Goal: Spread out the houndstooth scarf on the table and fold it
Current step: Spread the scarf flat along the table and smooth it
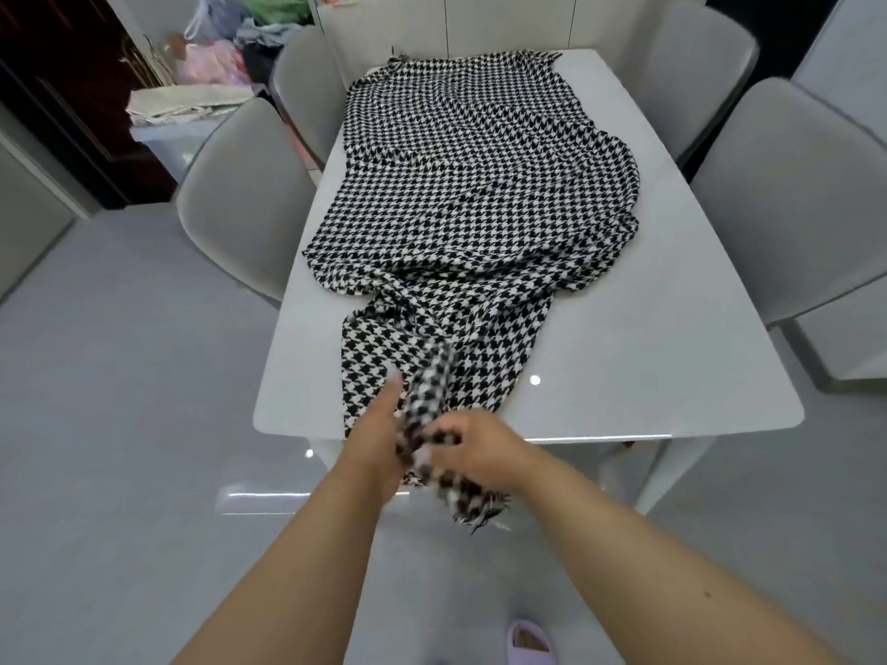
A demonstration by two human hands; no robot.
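Scarf (pixel 475 184): rumpled along worktop (pixel 648 338), long axis running away from hands, near end bunched over front edge. Left hand (pixel 379 434), right hand (pixel 480 448): both closed on that end, side by side.

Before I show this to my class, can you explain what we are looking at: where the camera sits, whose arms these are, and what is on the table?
There is no machine here. The single picture comes from a camera worn on a person's head, looking forward and down, so the two bare arms are that person's own. A black-and-white houndstooth scarf lies rumpled along a white table with grey chairs around it. Its near end hangs over the table's edge, bunched between the left hand and the right hand, which grip it together.
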